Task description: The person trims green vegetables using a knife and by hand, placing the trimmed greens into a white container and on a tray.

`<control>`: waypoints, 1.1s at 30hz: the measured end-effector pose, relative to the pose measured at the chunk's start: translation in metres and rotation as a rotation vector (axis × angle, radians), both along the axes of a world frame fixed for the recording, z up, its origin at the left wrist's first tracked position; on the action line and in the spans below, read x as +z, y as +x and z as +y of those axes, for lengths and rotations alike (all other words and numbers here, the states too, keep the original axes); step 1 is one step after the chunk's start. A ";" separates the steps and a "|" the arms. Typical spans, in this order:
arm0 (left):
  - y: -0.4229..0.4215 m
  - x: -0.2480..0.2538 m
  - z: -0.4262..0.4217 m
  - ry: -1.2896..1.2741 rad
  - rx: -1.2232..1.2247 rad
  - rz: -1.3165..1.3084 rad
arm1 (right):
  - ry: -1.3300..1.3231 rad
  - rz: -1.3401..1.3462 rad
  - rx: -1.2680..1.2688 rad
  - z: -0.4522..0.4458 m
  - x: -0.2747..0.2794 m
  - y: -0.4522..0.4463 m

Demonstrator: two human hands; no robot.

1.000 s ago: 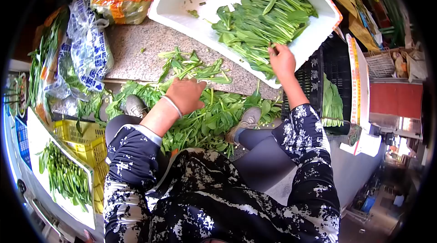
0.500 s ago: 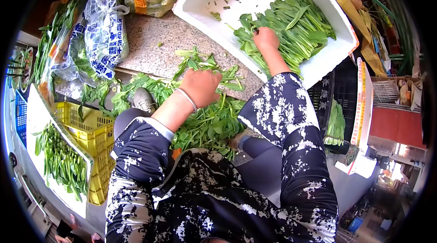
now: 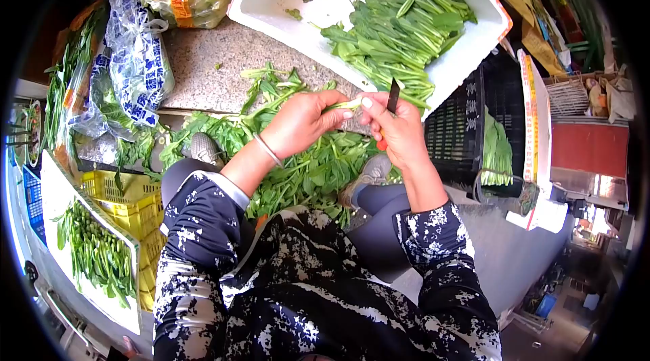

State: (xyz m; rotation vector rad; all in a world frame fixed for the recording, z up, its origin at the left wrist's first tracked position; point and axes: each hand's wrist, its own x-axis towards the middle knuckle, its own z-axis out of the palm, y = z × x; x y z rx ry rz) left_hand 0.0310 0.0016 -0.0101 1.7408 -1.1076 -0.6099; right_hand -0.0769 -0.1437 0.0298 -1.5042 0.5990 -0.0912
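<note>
My left hand (image 3: 301, 124), with a bangle at the wrist, is closed on a pale green vegetable stalk (image 3: 350, 104). The thumb and fingers of my right hand (image 3: 401, 134) touch the stalk's cut end. That same hand grips a small knife (image 3: 393, 96), its dark blade pointing up and a bit of orange-red handle showing below. Under both hands lies a loose heap of leafy greens (image 3: 308, 175), between my shoes. Beyond them, neatly laid leafy greens (image 3: 409, 19) fill the right part of a white foam box (image 3: 261, 2).
A stone slab (image 3: 217, 56) lies ahead. Plastic bags of vegetables (image 3: 139, 56) stand at upper left. To the left are a yellow crate (image 3: 125, 205) and a white board or box (image 3: 57, 182) with more greens. A black crate (image 3: 447, 131) stands on the right.
My right hand has come back from the greens in the foam box to meet my left hand. The knife and the held stalk now show clearly. The view has shifted slightly.
</note>
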 end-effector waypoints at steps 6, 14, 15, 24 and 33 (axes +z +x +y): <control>-0.010 -0.011 -0.005 -0.111 -0.016 0.492 | 0.214 -0.163 0.170 -0.005 -0.012 -0.012; -0.008 -0.002 -0.009 -0.051 -0.053 0.639 | -0.080 -0.094 0.217 -0.010 -0.027 -0.010; -0.006 -0.002 -0.009 0.004 -0.029 0.695 | -0.171 -0.097 0.223 -0.012 -0.030 -0.009; 0.002 -0.012 -0.008 -0.188 0.066 0.517 | -0.813 0.275 -0.214 -0.117 -0.062 0.019; 0.009 -0.024 -0.007 -0.015 0.316 0.306 | -1.276 0.657 -0.164 -0.167 -0.069 0.036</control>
